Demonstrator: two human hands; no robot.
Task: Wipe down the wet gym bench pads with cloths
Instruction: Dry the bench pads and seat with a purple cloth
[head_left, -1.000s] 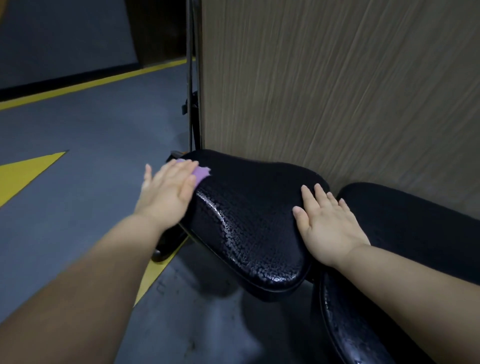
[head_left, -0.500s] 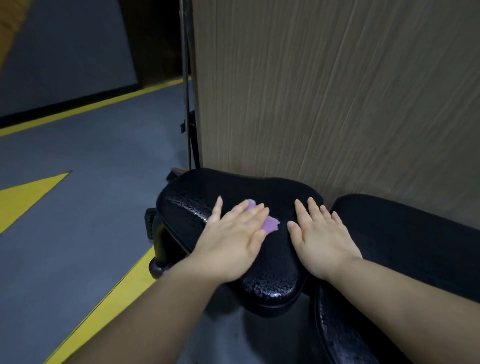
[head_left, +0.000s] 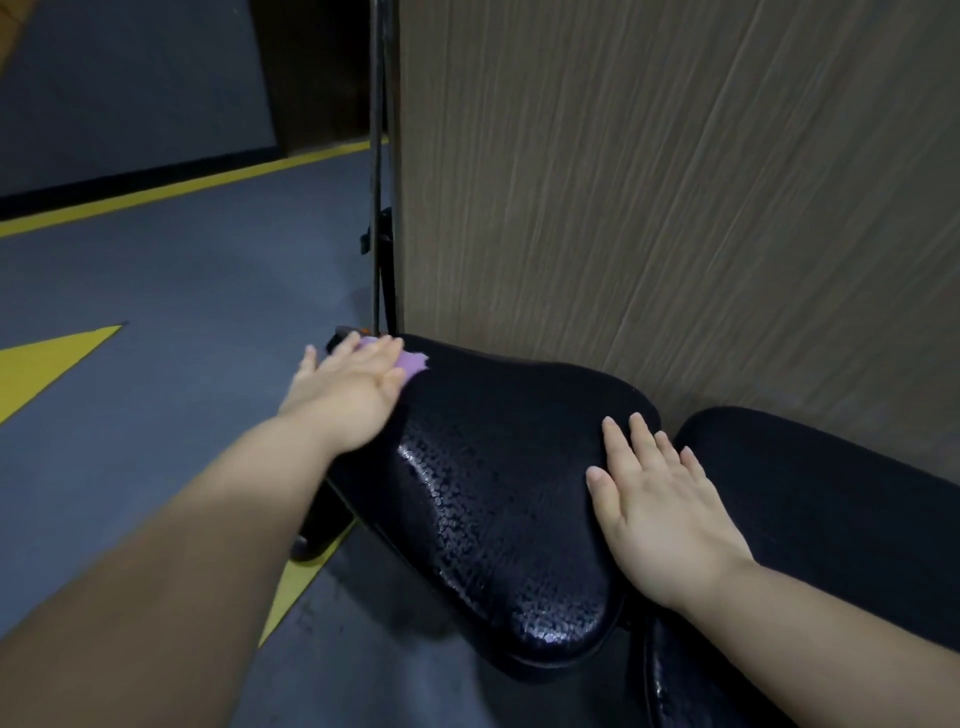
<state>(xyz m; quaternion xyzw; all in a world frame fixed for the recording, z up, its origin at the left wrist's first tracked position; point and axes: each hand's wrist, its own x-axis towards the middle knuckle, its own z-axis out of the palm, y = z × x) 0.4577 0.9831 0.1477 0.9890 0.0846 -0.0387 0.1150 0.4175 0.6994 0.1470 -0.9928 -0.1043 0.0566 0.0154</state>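
Cloth (head_left: 413, 362), purple and mostly hidden, lies at the far left corner of the nearer black seat pad (head_left: 493, 493), flattened under the left hand (head_left: 348, 389). That hand's fingers are straight and close together, pressing rather than gripping. A flat palm likely spreads the pressure so the cloth drags across more wet vinyl in one pass. The right hand (head_left: 660, 509) rests palm-down on the pad's right end, fingers extended and slightly fanned, holding nothing. I judge it is there to brace the body and steady the pad while the other arm reaches. Glossy beading on the pad's near face suggests moisture remains, so the wiping looks partway done. A second pad (head_left: 831, 509) sits just to the right across a narrow gap, against a wood-grain panel (head_left: 675, 208). A dark metal upright (head_left: 382, 208) stands at the panel's edge.

Counted: two pads, one cloth in view, two hands, one upright, and three yellow markings on the grey floor (head_left: 182, 291).
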